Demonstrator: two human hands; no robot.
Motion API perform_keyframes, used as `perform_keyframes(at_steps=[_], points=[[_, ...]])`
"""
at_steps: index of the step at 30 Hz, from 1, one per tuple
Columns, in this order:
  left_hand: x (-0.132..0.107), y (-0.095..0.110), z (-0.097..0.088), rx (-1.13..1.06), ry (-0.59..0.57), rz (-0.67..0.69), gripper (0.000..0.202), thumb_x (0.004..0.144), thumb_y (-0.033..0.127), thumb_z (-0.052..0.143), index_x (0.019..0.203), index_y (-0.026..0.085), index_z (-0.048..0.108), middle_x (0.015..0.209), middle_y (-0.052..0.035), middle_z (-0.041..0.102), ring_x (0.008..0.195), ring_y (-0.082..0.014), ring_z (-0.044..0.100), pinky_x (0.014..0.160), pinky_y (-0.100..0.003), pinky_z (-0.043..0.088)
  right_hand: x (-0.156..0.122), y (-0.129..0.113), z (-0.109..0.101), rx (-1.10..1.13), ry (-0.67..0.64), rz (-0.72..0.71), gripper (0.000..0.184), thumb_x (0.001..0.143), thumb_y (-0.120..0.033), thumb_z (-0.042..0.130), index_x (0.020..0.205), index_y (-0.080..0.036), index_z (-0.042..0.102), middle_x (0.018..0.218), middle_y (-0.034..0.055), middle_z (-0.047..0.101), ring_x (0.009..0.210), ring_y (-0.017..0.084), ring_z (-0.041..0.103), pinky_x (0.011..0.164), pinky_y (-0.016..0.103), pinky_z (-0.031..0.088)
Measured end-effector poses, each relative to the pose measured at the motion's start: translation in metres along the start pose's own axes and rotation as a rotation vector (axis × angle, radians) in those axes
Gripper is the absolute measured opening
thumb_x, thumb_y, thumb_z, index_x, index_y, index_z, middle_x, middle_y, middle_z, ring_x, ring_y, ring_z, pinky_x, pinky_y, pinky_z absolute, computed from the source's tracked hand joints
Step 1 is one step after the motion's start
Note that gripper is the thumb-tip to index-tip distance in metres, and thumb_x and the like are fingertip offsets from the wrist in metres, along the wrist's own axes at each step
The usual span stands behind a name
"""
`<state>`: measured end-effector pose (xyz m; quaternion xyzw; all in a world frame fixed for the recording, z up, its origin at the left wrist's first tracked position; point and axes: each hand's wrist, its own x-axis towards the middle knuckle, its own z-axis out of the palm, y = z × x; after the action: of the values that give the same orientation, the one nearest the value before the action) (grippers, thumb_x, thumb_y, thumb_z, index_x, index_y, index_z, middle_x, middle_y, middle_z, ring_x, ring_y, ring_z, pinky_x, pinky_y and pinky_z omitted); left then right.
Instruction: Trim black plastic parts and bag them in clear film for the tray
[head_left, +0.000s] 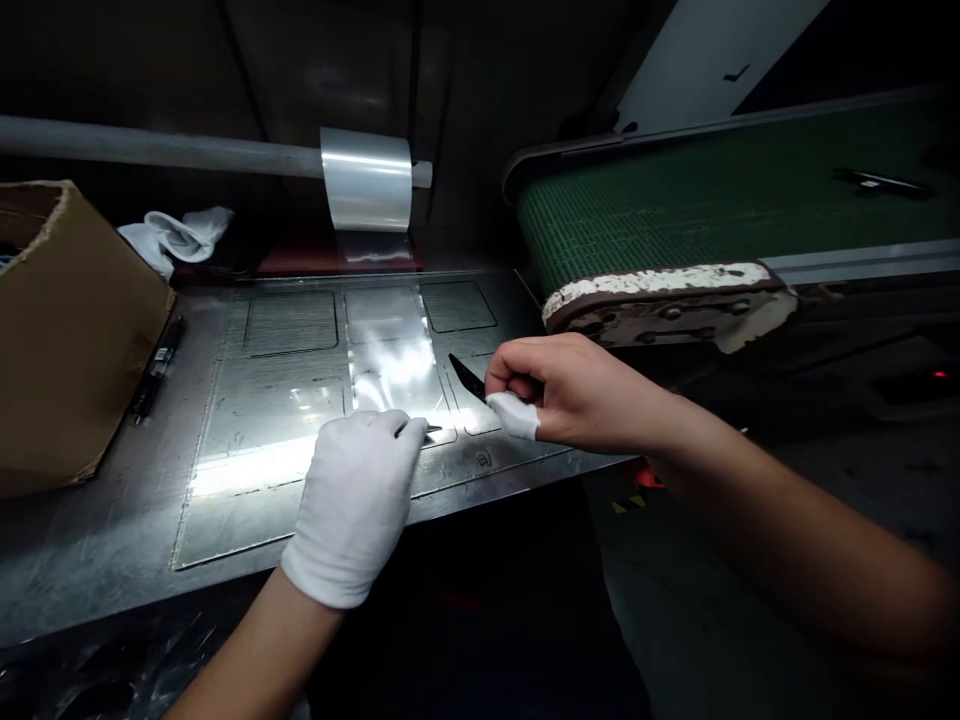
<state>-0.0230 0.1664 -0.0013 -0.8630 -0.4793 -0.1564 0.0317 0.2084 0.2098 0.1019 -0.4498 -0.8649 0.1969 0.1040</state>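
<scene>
My left hand (358,495), in a white glove, rests on the metal plate (247,500) with its fingers curled, pinching a small dark piece (431,428) at the near end of a clear film strip (390,360). My right hand (559,390) is bare except for a white thumb cot. Its fingers are closed on a thin dark blade-like tool (466,377) that points left toward the film. The film runs down from a roll (366,180) on a grey bar (150,148).
A cardboard box (67,330) stands at the left, with a black pen (156,370) beside it and white cloth gloves (176,238) behind. A green conveyor belt (712,195) with a worn end guard rises at the right. The bench edge drops off in front.
</scene>
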Motion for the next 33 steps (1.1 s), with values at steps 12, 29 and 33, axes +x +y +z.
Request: perform_keyframes(at_steps=[12, 29, 33], points=[[-0.039, 0.024, 0.007, -0.169, 0.083, -0.079, 0.030, 0.097, 0.023, 0.053, 0.126, 0.019, 0.062, 0.128, -0.0125, 0.068, 0.113, -0.0344, 0.061, 0.089, -0.047, 0.045, 0.010, -0.029, 0.023, -0.410, -0.115, -0.102, 0.018, 0.084, -0.015, 0.066, 0.102, -0.016, 0.064, 0.099, 0.0046, 0.069, 0.080, 0.020, 0.064, 0.054, 0.030, 0.022], [-0.046, 0.026, 0.010, -0.178, 0.067, -0.143, 0.034, 0.097, 0.024, 0.054, 0.131, 0.021, 0.061, 0.140, -0.0076, 0.065, 0.119, -0.0371, 0.058, 0.085, -0.051, 0.043, 0.064, -0.036, 0.063, -0.589, -0.258, -0.236, 0.016, 0.086, -0.006, 0.052, 0.089, -0.013, 0.066, 0.084, 0.0090, 0.069, 0.060, 0.022, 0.062, 0.047, 0.030, 0.023], [-0.047, 0.026, 0.005, -0.192, 0.093, -0.158, 0.024, 0.097, 0.020, 0.057, 0.119, 0.021, 0.066, 0.134, -0.0049, 0.069, 0.121, -0.0344, 0.059, 0.093, -0.051, 0.047, 0.059, -0.025, 0.062, -0.494, -0.255, -0.173, 0.012, 0.087, -0.009, 0.058, 0.093, -0.014, 0.068, 0.088, 0.0085, 0.071, 0.066, 0.021, 0.063, 0.051, 0.030, 0.024]])
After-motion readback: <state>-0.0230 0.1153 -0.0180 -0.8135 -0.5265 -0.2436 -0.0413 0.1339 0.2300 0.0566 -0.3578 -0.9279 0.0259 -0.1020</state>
